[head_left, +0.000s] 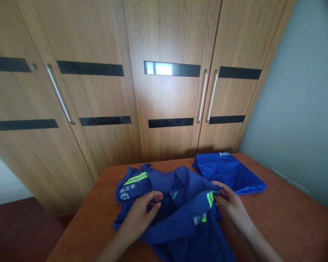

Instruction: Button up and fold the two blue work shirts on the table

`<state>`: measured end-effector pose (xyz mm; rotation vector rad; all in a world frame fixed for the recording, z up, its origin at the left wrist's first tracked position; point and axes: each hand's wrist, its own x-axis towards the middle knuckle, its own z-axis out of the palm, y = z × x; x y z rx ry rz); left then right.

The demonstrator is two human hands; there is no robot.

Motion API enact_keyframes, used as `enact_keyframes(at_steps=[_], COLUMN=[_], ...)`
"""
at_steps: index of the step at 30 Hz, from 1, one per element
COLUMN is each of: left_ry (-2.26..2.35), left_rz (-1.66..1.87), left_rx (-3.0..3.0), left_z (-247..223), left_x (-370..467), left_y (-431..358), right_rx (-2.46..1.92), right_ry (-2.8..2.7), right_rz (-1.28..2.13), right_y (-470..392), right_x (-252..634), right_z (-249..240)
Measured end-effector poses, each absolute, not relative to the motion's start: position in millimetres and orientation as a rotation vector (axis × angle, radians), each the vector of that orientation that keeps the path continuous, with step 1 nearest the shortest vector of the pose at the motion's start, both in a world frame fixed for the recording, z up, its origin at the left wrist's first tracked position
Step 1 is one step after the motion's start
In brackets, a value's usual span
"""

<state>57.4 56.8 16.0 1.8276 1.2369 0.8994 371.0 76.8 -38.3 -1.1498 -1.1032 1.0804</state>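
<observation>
From where I stand, the shirt lies rumpled on the table, spread over its middle and toward its near side, where the hem runs out of view. The right hand, over the table's middle, is closed on the shirt, thumb and fingers pinching a fold of dark blue cloth just beside a yellow-green band. The left hand, farther left over the table, is half open: its fingers curl, its thumb stands apart from them, and I see no cloth gripped between. The fingertips hang at the shirt's opening; whether they touch the fabric I can't tell. At the table's far right part lies a brighter blue cloth, flat, with pale lettering at its top. A wooden wardrobe stands behind the table's far edge.
</observation>
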Motion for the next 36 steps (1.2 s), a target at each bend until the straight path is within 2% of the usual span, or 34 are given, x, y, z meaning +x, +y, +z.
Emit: enact_keyframes(at_steps=[6,10,14,19,24,28,33,36], left_ry=[1.385,1.266,1.220,1.187,1.271,1.341,1.650,1.610], left_rz=[0.584,0.508,0.560,0.643,0.658,0.798,1.233,1.114], left_rx=[1.999,2.132,2.226,2.329,2.345,2.321,1.981,1.602], left_z=[-6.6,-12.5,-11.3,-10.8,-12.6,-10.6,-2.8,-11.7], left_x=[-2.6,-10.9,-3.0,1.7,-0.5,-1.0,5.6,24.2], left_y=[35.7,29.3,30.6,31.6,30.4,26.9,2.7,-22.9], right_rx=[-1.328,-1.426,-1.309,-1.066,-1.142,-1.255,-1.358,-1.415], right_ry=[-1.146,-1.318,-1.652,-2.260,-2.579,-2.557,-2.336,-2.265], right_rz=[0.888,0.471,0.138,0.325,0.439,0.387,0.445,0.463], right_y=[82.5,81.5,62.5,36.1,36.8,42.5,34.4,22.5], right_x=[402.6,402.0,372.0,321.8,302.2,302.6,305.6,296.5], right_z=[-47.9,-34.0,1.9,38.4,37.9,41.4,52.2,46.8])
